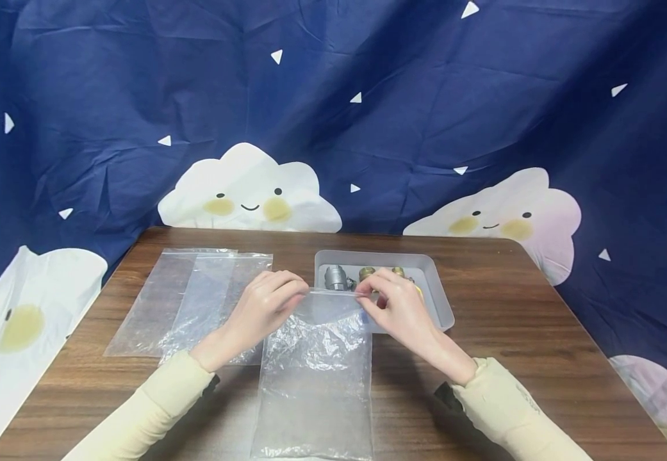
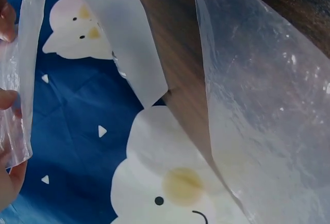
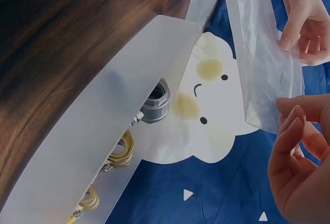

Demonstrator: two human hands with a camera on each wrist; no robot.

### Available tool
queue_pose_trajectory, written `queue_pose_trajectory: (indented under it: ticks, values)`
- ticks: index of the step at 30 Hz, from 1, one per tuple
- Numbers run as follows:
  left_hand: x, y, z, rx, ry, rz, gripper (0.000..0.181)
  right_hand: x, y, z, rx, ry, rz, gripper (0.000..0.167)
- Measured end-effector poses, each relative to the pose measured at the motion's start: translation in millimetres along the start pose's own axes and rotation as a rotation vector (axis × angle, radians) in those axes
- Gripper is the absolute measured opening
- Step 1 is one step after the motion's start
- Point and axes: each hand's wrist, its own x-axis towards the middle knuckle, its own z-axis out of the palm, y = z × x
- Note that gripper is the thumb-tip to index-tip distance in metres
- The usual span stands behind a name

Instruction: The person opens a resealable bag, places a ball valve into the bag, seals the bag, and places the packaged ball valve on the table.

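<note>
A clear zip-lock bag (image 1: 316,378) hangs between my two hands, its top edge stretched level above the table. My left hand (image 1: 266,301) pinches the top left corner. At the top right corner my right hand (image 1: 396,304) pinches the same edge between thumb and fingers. In the right wrist view both hands grip the rim of the bag (image 3: 263,74). Just behind it stands a translucent white plastic tray (image 1: 444,301) holding a grey metal valve fitting (image 1: 336,278) and brass fittings (image 1: 366,273). The right hand partly hides the tray's contents.
More clear zip-lock bags (image 1: 154,307) lie flat and overlapping on the left of the brown wooden table (image 1: 500,307). Behind the table's far edge hangs a dark blue curtain (image 1: 391,128) with smiling clouds and white triangles.
</note>
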Motion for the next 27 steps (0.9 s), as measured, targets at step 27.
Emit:
queue_pose_trajectory:
  ticks: [27]
  values:
    - [9.9, 12.6, 10.7, 0.145, 0.059, 0.064, 0.019, 14.6, -13, 1, 0.041, -0.141, -0.092, 0.011]
